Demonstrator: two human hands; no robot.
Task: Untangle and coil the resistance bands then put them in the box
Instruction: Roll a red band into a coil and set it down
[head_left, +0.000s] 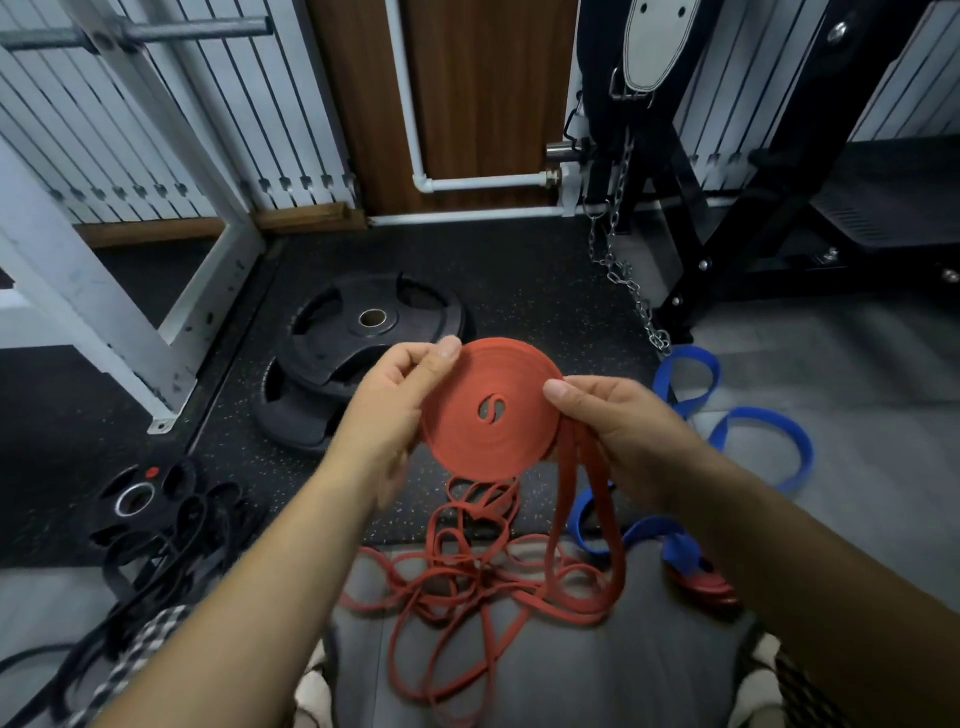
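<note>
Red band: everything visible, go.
The red band is a flat, rubbery-looking strap. Part is wound into a spiral disc with an S-shaped gap at its centre, facing the camera. The left hand pinches its upper-left rim; the right hand holds its right edge and the trailing strands. The rest hangs into a loose tangle below.

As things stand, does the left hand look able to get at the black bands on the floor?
Probably not yet: the left hand grips the red coil. The black bands lie uncovered on its side, so it only needs to let go.
</note>
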